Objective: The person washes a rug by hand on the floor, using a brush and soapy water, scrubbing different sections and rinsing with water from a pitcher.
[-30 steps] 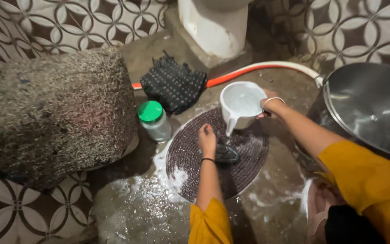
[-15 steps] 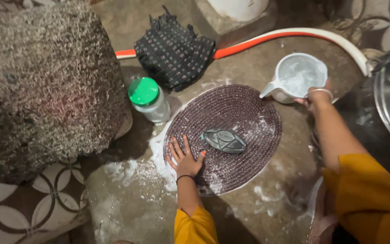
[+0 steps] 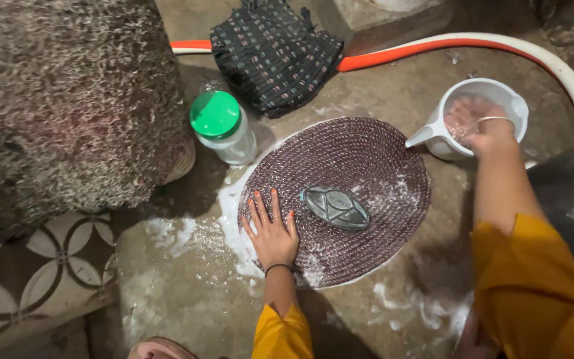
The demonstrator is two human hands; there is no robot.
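The left hand (image 3: 272, 229) lies flat, fingers spread, on the near-left edge of the round purple woven mat (image 3: 353, 166) on the wet concrete floor (image 3: 187, 292), beside an oval dark scrub brush (image 3: 336, 207). The right hand (image 3: 479, 126) dips loosely open into the white plastic jug (image 3: 433, 136) at the mat's far-right edge. A clear jar with a green lid (image 3: 215, 114) stands at the mat's far-left edge.

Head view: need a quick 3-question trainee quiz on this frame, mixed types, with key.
1. True or false: the left hand lies flat on the round woven mat.
2. Where is the right hand? A) on the scrub brush B) reaching into the white jug C) on the green-lidded jar
3. Fill in: the brush lies on the ___.

Key
1. True: palm down, fingers spread at the mat's near-left edge.
2. B: fingers dip inside the jug.
3. Mat, untouched by either hand.
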